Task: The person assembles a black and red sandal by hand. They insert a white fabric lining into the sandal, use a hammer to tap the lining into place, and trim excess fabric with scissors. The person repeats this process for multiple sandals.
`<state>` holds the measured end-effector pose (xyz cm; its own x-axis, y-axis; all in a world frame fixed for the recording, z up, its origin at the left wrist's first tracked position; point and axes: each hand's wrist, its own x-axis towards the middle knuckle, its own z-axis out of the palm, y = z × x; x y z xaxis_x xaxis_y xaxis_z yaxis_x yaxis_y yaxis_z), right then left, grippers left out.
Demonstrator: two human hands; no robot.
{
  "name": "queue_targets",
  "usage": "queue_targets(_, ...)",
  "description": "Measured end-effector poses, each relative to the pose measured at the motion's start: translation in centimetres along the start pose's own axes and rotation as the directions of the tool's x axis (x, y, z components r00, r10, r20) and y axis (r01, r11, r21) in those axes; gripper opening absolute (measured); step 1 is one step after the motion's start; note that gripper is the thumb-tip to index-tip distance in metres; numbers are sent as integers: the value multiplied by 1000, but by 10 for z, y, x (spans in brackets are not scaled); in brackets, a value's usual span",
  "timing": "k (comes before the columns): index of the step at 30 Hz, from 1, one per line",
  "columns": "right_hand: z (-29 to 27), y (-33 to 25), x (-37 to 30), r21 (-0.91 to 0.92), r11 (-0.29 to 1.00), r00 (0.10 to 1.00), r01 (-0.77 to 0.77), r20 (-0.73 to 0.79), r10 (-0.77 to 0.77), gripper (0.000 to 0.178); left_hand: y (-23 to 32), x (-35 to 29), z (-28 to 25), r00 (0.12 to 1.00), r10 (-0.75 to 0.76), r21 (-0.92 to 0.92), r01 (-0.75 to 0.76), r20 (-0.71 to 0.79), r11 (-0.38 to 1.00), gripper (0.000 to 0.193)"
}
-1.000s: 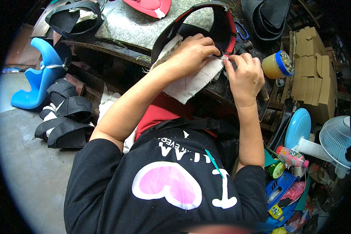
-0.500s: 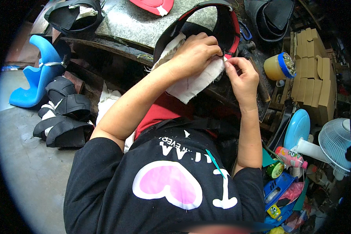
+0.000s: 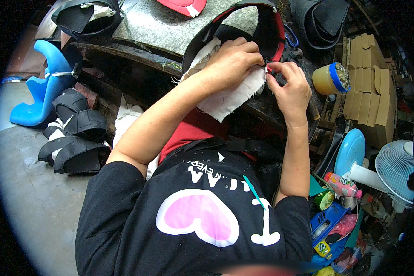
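A black, curved, hollow sewn piece with a red-lined rim point(image 3: 202, 43) stands upright at the work table's near edge; its exact kind is unclear. Across its near side hangs a white frayed cloth point(image 3: 223, 102). My left hand point(image 3: 237, 57) lies over the cloth, its fingers bent and closed on the cloth and the piece near the red rim. Just right of it is my right hand point(image 3: 290, 85), thumb and forefinger pinched at the cloth's corner beside the red edge. Whatever small thing sits between those fingertips cannot be made out.
A stone slab point(image 3: 147, 32) tops the table, with a red padded piece point(image 3: 184, 5) on it. Black sewn pieces point(image 3: 85, 156) are stacked at left, near a blue moulded form point(image 3: 41, 87). At right are a jar with a blue rim point(image 3: 324, 79), cardboard boxes point(image 3: 368, 92) and a fan point(image 3: 395, 170).
My right hand has moved slightly right, away from the cloth's corner, with its fingers still pinched. My left hand and the black piece have barely shifted.
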<state>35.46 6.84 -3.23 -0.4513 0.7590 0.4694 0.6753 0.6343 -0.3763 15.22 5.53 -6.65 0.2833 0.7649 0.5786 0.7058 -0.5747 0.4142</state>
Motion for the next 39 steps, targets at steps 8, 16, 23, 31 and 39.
queue_targets(8,1,9,11,-49,994,995,99,-5,-99,9,1,1,0,1000,-10,-11,11,17,1000,21)
queue_targets(16,-15,20,23,-384,787,869,482,98,-484,9,3,0,-1,998,-25,55,22,56,998,21)
queue_targets(23,-20,10,18,-259,911,945,322,26,-326,25,11,-1,-16,984,41,199,-76,172,977,28)
queue_targets(31,1,-3,-13,-234,931,956,282,-9,-292,41,29,-26,-25,989,-111,147,95,102,984,29)
queue_targets(39,6,2,-2,323,946,999,-23,-25,32,26,28,-16,-47,970,-179,-65,192,164,979,22)
